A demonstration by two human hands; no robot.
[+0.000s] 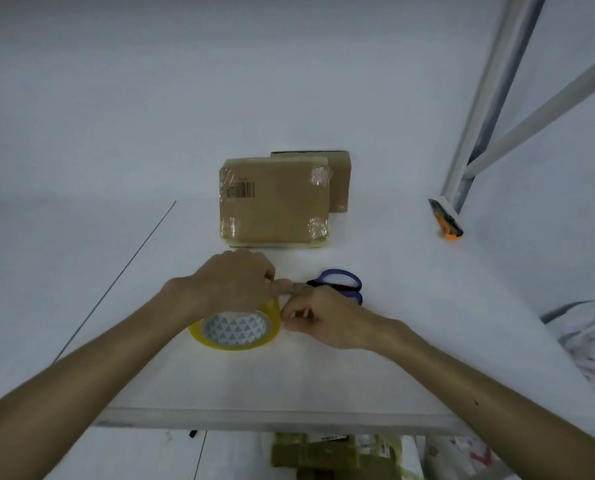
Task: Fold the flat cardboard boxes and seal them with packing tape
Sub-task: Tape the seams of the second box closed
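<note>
Yellow tape roll, frame centre: left hand grips it, right hand pinches its edge, seemingly freeing the end; next, pull a strip.

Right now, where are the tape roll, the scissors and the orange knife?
tape roll (235,329), head view, patterned inner core.
scissors (338,272), head view, blue handle loop.
orange knife (447,222), head view, middle of body.
</note>
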